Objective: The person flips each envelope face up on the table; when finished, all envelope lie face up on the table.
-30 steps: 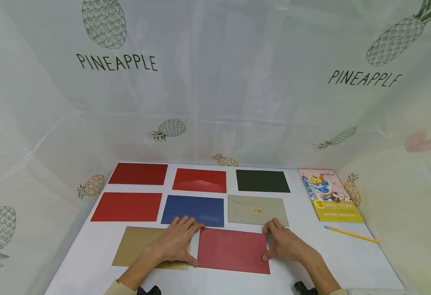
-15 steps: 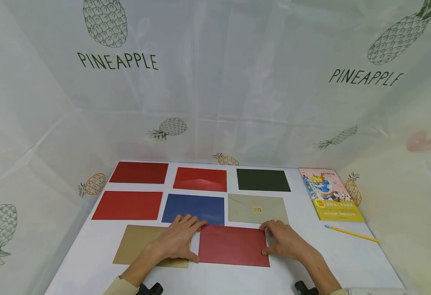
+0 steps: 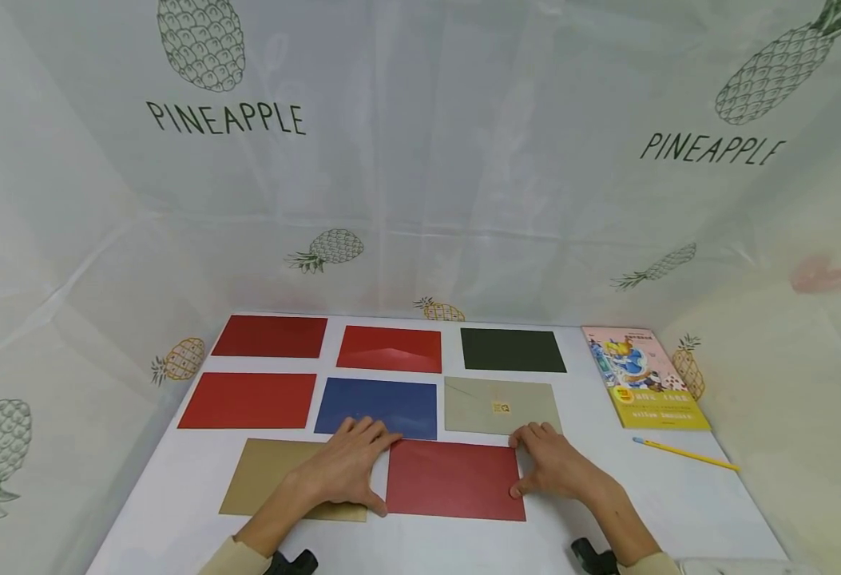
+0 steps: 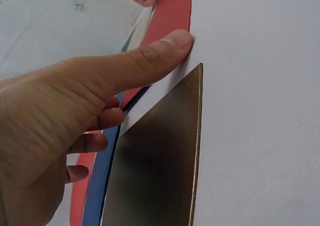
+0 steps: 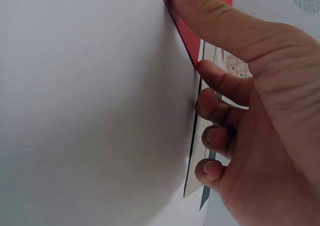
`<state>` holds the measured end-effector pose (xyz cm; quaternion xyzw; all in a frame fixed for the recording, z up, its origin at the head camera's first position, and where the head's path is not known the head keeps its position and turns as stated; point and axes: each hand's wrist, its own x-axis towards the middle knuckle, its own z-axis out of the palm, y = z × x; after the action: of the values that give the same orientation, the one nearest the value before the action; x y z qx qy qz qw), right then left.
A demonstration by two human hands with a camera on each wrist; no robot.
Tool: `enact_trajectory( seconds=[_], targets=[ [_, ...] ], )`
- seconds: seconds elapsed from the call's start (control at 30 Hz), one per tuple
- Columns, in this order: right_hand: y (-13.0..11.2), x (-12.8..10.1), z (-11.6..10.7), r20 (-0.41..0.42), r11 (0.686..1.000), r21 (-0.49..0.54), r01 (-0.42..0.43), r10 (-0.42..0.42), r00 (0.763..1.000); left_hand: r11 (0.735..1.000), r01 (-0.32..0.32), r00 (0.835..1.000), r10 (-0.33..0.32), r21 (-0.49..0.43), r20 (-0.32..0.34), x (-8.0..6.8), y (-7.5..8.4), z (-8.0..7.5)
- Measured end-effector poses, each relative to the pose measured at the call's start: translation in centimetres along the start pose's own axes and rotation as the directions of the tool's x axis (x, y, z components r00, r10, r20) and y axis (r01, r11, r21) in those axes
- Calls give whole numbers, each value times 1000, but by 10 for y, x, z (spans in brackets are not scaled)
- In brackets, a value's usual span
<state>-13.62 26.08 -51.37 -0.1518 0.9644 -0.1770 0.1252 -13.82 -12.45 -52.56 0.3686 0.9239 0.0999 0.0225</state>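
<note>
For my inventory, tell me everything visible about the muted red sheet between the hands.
The muted red sheet is a plain rectangle that looks like smooth paper or card, with no print visible. It appears to lie flat on the white table, in the nearest row, right of the gold-brown sheet. The left hand is at its left edge; the right hand touches its right edge.

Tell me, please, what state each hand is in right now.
Left hand: open, at the left edge of the dusty-red paper rectangle, not gripping it.
Right hand: open, touching that rectangle's right edge, not gripping it.
</note>
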Motion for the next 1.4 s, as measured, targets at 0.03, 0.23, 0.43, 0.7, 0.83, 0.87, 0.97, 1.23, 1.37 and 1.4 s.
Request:
enact_trajectory(
  seconds=[0.03,0.23,0.43,0.7,0.83,0.87,0.97,1.23,1.37,1.4],
  targets=[
    [1,0,0,4,1000,1,3,-3,1000,1000,2,1000,-2,2,-1,0,0,0],
    [5,1,3,7,1000,-2,15,-15,1000,1000,12,1000,-12,-1,-15,0,0,2],
    [6,0,3,-23,999,-7,32,-33,999,999,39,999,-40,-9,-27,0,-3,5],
    [4,-5,-2,-65,999,31,34,-32,997,995,66,995,-72,-80,-65,1,-6,6],
    [1,-5,-11,-65,993,114,6,1,998,992,59,991,-72,-116,-113,1,-8,6],
    [0,-6,-14,-62,991,136,0,9,998,991,56,990,-71,-123,-120,1,-8,6],
    [-1,-6,-20,-45,982,190,-9,18,999,987,60,988,-81,-151,-132,1,-9,5],
    [4,-11,-31,-36,921,387,44,-33,999,942,8,977,-79,-337,-197,-2,-14,0],
    [8,-12,-35,-38,886,460,63,-51,998,889,-78,970,-38,-452,-242,-4,-16,-4],
    [9,-13,-36,-33,876,479,64,-56,998,872,-98,968,-28,-479,-249,-4,-16,-4]
  ],
)
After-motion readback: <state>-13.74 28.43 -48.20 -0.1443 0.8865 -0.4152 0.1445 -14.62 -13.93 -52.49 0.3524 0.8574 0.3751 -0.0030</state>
